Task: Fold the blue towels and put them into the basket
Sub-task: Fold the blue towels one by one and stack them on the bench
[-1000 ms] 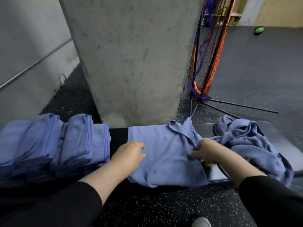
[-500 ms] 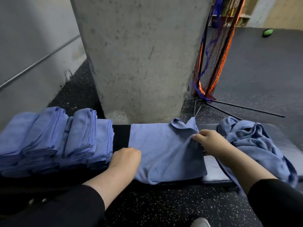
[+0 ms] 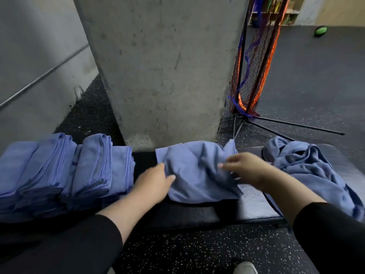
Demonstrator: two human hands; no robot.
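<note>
Two hands, left hand [image 3: 153, 179] and right hand [image 3: 246, 168], grip a rumpled blue towel [image 3: 197, 175] before a concrete pillar [image 3: 164, 66]; folded towels [image 3: 65, 171] lie left of it.

A low black padded bench [image 3: 183, 213] runs left to right across the speckled rubber floor [image 3: 197, 252], its far edge close to a concrete pillar. On its left end sit stacks of folded blue towels [image 3: 65, 173], packed side by side. In the middle a single blue towel [image 3: 197, 175] lies rumpled. At the right end a loose heap of unfolded blue towels [image 3: 312, 169] spills over the near edge.
</note>
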